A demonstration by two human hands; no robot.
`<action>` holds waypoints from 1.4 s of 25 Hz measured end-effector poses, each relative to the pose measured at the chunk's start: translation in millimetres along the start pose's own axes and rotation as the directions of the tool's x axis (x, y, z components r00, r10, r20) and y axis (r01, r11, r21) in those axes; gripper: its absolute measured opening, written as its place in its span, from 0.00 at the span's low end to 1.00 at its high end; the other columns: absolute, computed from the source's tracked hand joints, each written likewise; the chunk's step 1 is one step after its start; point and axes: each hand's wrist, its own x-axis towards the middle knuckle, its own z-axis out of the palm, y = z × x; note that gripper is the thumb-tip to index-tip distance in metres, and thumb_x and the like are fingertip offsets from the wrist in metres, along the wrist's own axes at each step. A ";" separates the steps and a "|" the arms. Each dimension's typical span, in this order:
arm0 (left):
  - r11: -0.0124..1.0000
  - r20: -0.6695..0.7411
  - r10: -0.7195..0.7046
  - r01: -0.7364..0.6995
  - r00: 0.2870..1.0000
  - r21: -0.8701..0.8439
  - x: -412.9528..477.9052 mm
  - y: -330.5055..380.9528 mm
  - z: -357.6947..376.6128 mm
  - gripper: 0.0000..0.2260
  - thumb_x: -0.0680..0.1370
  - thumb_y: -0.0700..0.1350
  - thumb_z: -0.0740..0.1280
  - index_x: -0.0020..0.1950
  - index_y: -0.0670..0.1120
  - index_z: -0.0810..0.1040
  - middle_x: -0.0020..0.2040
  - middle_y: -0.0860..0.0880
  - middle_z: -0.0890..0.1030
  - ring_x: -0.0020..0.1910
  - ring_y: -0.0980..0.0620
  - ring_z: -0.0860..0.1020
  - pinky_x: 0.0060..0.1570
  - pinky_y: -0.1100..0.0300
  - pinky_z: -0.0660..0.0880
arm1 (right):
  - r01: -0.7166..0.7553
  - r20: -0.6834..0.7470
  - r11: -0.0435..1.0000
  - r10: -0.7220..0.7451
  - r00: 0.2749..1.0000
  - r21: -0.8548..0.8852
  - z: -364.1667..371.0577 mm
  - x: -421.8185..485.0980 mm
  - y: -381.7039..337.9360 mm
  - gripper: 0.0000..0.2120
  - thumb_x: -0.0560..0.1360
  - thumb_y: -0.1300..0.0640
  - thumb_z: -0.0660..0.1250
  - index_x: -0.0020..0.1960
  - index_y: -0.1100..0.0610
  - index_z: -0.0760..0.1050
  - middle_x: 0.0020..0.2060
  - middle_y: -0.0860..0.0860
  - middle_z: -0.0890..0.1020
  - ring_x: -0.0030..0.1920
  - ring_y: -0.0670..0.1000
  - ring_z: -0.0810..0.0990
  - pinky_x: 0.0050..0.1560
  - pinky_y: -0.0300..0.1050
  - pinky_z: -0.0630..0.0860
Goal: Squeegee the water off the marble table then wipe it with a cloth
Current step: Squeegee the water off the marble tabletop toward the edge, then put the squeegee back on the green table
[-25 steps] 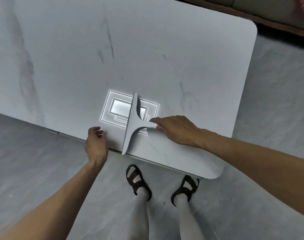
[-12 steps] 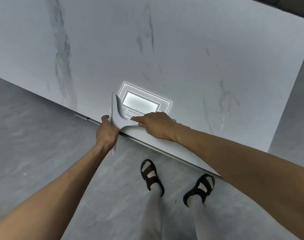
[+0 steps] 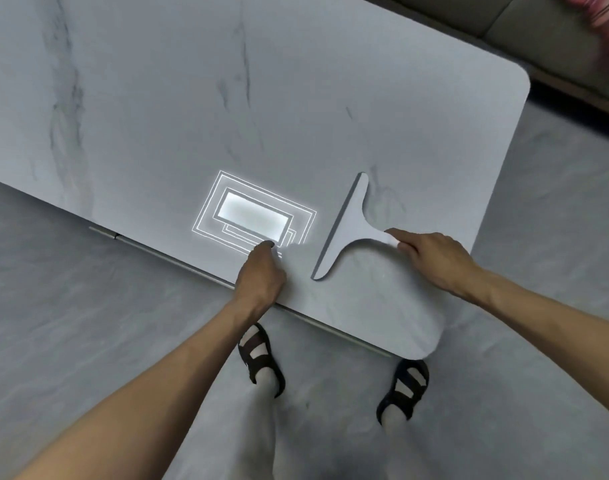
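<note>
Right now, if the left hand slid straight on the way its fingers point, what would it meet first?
Likely nothing solid: the left hand points up the white marble table, across a bright rectangular light reflection. The pale grey T-shaped squeegee lies off to its right.

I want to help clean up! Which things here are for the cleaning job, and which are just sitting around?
For the job:
- squeegee, its handle held by the right hand
- marble table
- left hand, resting near the table's edge
- no cloth shows

Just around:
- sofa behind the table
- striped fabric on it
- light reflection on the tabletop
</note>
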 end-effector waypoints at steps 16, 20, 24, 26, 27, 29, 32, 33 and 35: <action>0.963 -0.092 -0.259 0.250 0.961 -0.097 -75.9 89.8 93.7 0.15 0.77 0.43 0.58 0.64 0.44 0.67 0.53 0.41 0.78 0.49 0.40 0.77 0.50 0.51 0.75 | 0.105 -0.174 0.993 -0.093 0.980 0.061 -27.3 -82.4 108.9 0.16 0.82 0.50 0.51 0.67 0.41 0.66 0.37 0.51 0.81 0.38 0.58 0.78 0.37 0.47 0.69; 0.964 -0.061 -0.221 0.208 0.973 -0.164 -102.5 81.9 99.2 0.14 0.75 0.43 0.60 0.60 0.46 0.72 0.52 0.46 0.80 0.41 0.47 0.79 0.40 0.56 0.75 | 0.024 -0.086 0.984 -0.009 0.996 0.176 -25.0 -103.4 111.4 0.12 0.82 0.50 0.52 0.59 0.47 0.73 0.34 0.49 0.77 0.34 0.53 0.74 0.33 0.47 0.69; 0.918 0.075 -0.203 0.216 0.976 -0.333 -132.0 83.7 89.2 0.11 0.74 0.41 0.63 0.56 0.46 0.75 0.49 0.43 0.82 0.43 0.46 0.83 0.48 0.52 0.79 | -0.191 0.173 0.689 0.097 0.980 0.699 -33.2 -120.8 75.7 0.09 0.81 0.55 0.56 0.54 0.57 0.74 0.38 0.53 0.80 0.36 0.50 0.77 0.41 0.45 0.75; 0.869 0.140 -0.158 0.205 0.977 -0.450 -155.9 93.1 76.9 0.11 0.74 0.40 0.64 0.56 0.44 0.75 0.48 0.42 0.82 0.40 0.48 0.83 0.47 0.54 0.79 | -0.306 0.330 0.532 0.052 0.943 0.790 -40.3 -133.8 46.9 0.08 0.81 0.58 0.58 0.53 0.60 0.74 0.42 0.54 0.83 0.41 0.50 0.80 0.49 0.45 0.77; 0.839 0.180 -0.128 0.203 0.975 -0.506 -168.9 98.7 70.2 0.10 0.74 0.40 0.66 0.55 0.44 0.76 0.48 0.42 0.82 0.39 0.48 0.83 0.46 0.55 0.80 | -0.333 0.372 0.508 0.027 0.928 0.794 -42.7 -138.8 32.6 0.07 0.81 0.58 0.59 0.51 0.60 0.75 0.42 0.53 0.85 0.42 0.49 0.80 0.49 0.44 0.76; 0.797 0.256 -0.045 0.190 0.966 -0.574 -198.1 104.3 56.7 0.09 0.74 0.44 0.69 0.53 0.44 0.78 0.48 0.43 0.83 0.41 0.47 0.84 0.47 0.54 0.80 | -0.365 0.422 0.485 -0.009 0.907 0.795 -46.0 -147.5 1.7 0.05 0.81 0.59 0.60 0.49 0.57 0.74 0.43 0.51 0.86 0.42 0.46 0.81 0.45 0.41 0.71; 0.777 0.261 0.010 0.156 0.965 -0.610 -248.2 103.2 37.5 0.17 0.69 0.56 0.72 0.50 0.45 0.80 0.45 0.44 0.85 0.42 0.50 0.84 0.45 0.55 0.79 | -0.400 0.470 0.452 -0.051 0.881 0.797 -52.6 -166.9 -38.1 0.05 0.80 0.61 0.61 0.45 0.58 0.73 0.44 0.53 0.85 0.42 0.47 0.82 0.42 0.38 0.72; 0.782 0.223 0.000 0.139 0.975 -0.608 -266.8 102.7 33.5 0.18 0.67 0.57 0.73 0.49 0.46 0.81 0.44 0.45 0.85 0.41 0.51 0.83 0.43 0.57 0.78 | -0.394 0.475 0.452 -0.077 0.877 0.800 -54.6 -175.8 -49.5 0.06 0.80 0.62 0.62 0.44 0.59 0.74 0.44 0.54 0.84 0.43 0.48 0.81 0.42 0.38 0.74; 0.794 0.134 -0.058 0.127 0.989 -0.594 -303.0 103.0 30.3 0.16 0.66 0.54 0.74 0.48 0.46 0.82 0.43 0.46 0.85 0.39 0.53 0.81 0.42 0.56 0.78 | -0.356 0.475 0.487 -0.143 0.868 0.798 -59.0 -196.2 -67.3 0.07 0.79 0.64 0.63 0.42 0.59 0.74 0.41 0.55 0.82 0.42 0.49 0.80 0.45 0.39 0.77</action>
